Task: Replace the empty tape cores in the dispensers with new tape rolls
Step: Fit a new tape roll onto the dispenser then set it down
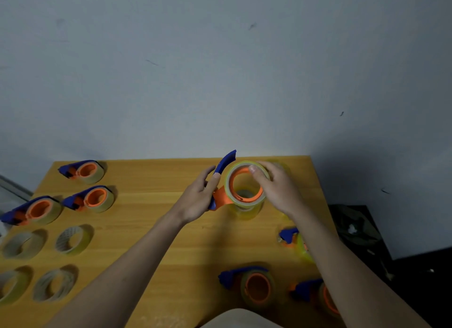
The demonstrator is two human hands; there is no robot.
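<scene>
Lying nearest on the wooden table (156,205) are loaded dispensers (247,285). Farther back, the left hand (198,200) clamps a blue-handled dispenser (223,181) above the table, while the right hand (274,188) pinches its yellowish tape roll (244,183). No writing is legible anywhere.

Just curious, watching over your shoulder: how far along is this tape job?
Three dispensers at far left already carry tape, with four stripped cores lying below them. In hand: the left hand grips a blue dispenser while the right hand seats a roll. Three more dispensers wait near right; their state is unclear.
</scene>
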